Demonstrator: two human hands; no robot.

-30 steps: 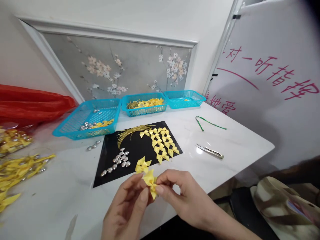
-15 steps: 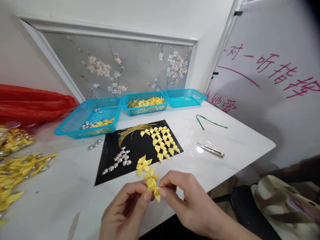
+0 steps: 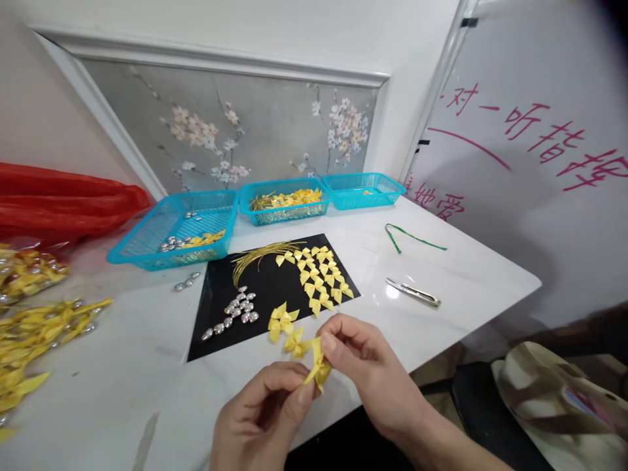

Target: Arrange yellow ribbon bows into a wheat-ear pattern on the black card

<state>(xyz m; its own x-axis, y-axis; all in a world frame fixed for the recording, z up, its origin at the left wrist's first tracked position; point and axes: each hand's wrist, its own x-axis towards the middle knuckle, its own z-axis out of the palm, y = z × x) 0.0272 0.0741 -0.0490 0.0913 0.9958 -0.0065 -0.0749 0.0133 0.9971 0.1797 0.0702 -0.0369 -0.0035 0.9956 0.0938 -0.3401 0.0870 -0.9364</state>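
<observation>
A yellow ribbon bow [image 3: 320, 369] is pinched between both hands above the table's front edge. My left hand [image 3: 267, 409] is closed on its lower left end, thumb on top. My right hand [image 3: 366, 366] grips its upper right side between thumb and fingers. Just beyond lie more loose yellow bows [image 3: 296, 343], partly on the table. On the black mat [image 3: 265, 281] rest rows of yellow bows [image 3: 316, 278], a fan of gold cords [image 3: 260, 254] and a cluster of silver beads [image 3: 240, 304].
Three blue baskets [image 3: 147, 252] line the back, holding bows, beads and cords. Small scissors-like snips [image 3: 413, 292] and a green cord [image 3: 415, 238] lie at right. Heaped yellow bead strings [image 3: 44, 333] and a red bag [image 3: 69, 203] occupy the left. A chair [image 3: 483, 405] stands beyond the right edge.
Both hands have shifted slightly right with the bow, and the right hand has risen. The bow is now turned, one ribbon end pointing up.
</observation>
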